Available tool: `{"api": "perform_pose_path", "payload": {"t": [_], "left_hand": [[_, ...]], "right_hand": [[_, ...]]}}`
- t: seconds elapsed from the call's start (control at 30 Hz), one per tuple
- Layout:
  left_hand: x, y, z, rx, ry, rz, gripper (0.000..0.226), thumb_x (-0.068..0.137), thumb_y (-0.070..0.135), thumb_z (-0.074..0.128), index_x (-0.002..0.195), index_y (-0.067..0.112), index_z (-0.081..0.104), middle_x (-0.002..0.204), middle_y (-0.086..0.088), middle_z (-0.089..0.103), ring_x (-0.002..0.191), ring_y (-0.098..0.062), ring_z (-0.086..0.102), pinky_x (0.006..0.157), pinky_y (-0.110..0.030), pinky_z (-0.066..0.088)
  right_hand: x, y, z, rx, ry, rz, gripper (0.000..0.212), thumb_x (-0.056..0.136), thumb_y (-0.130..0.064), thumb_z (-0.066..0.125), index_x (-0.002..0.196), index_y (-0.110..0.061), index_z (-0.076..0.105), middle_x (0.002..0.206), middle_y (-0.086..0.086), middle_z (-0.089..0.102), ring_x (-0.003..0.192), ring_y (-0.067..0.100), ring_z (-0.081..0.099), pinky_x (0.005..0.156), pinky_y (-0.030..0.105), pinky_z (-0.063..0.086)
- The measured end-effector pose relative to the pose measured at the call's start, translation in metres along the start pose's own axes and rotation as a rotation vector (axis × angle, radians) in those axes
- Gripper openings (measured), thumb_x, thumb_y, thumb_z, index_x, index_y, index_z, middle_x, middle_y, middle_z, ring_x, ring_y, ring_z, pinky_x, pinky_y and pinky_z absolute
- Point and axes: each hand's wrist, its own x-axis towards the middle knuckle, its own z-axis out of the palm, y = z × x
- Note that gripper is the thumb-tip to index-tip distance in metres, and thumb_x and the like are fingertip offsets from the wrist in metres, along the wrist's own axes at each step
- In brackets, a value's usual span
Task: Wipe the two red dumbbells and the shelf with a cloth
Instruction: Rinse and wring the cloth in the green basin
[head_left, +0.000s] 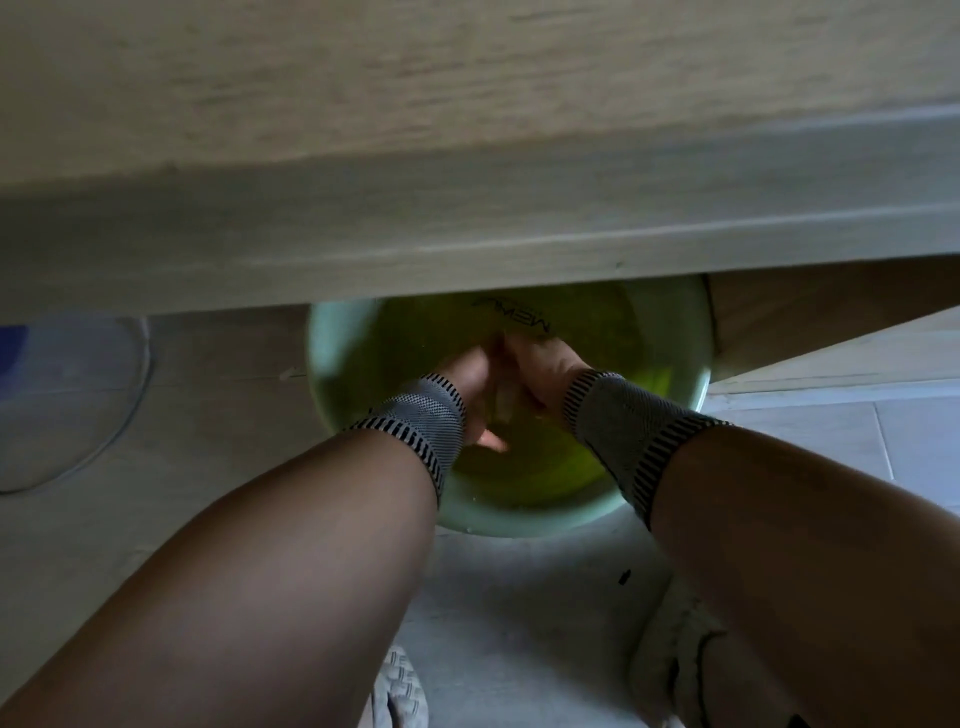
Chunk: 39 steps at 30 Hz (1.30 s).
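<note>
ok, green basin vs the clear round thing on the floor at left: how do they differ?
The green basin is opaque; the clear round thing is see-through with a blue patch at its edge. Both hands, left hand and right hand, are in the basin; nothing touches the clear thing. The wooden board hides the basin's far rim; the clear thing runs off the picture's left side. Both are round and on the floor.

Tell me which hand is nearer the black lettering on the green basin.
Right. The right hand reaches furthest into the round green plastic basin, ending just below the black lettering. The left hand sits beside it, lower and farther left.
</note>
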Motion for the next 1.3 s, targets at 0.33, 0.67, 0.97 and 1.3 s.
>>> {"api": "perform_pose_path", "payload": {"t": [0.33, 0.67, 0.97, 1.3], "left_hand": [[0.006, 0.002, -0.001, 0.082, 0.092, 0.013, 0.04, 0.091, 0.051, 0.058, 0.094, 0.011, 0.062, 0.069, -0.008, 0.067, 0.055, -0.02, 0.063, 0.047, -0.022, 0.051], [0.014, -0.001, -0.011, 0.022, 0.078, 0.002, 0.047, 0.101, 0.041, 0.041, 0.144, 0.022, 0.042, 0.153, -0.011, 0.037, 0.139, -0.038, 0.035, 0.104, -0.067, 0.03], [0.01, 0.0, -0.006, 0.077, 0.063, 0.028, 0.038, 0.092, 0.047, 0.058, 0.073, 0.015, 0.058, 0.053, -0.003, 0.061, 0.044, -0.015, 0.058, 0.051, -0.022, 0.047], [0.014, 0.008, -0.009, 0.235, 0.23, 0.06, 0.048, 0.103, 0.037, 0.04, 0.146, 0.014, 0.039, 0.151, -0.016, 0.037, 0.133, -0.039, 0.042, 0.105, -0.052, 0.04]], "right_hand": [[0.003, 0.006, 0.01, -0.364, 0.192, -0.102, 0.057, 0.101, -0.045, 0.027, 0.102, -0.003, 0.064, 0.094, 0.015, 0.064, 0.076, 0.024, 0.056, 0.067, 0.029, 0.042], [0.005, 0.009, -0.006, -0.572, -0.003, -0.049, 0.04, 0.099, -0.029, 0.041, 0.126, -0.002, 0.053, 0.128, 0.017, 0.056, 0.115, 0.029, 0.054, 0.087, 0.037, 0.046], [-0.008, 0.0, 0.013, -0.327, 0.128, -0.222, 0.055, 0.1, -0.045, 0.03, 0.091, -0.004, 0.065, 0.087, 0.016, 0.065, 0.076, 0.028, 0.06, 0.066, 0.029, 0.043], [0.011, 0.026, -0.013, -0.841, 0.073, -0.03, 0.038, 0.097, -0.032, 0.041, 0.125, -0.01, 0.054, 0.124, 0.014, 0.058, 0.108, 0.029, 0.058, 0.081, 0.034, 0.046]]}}
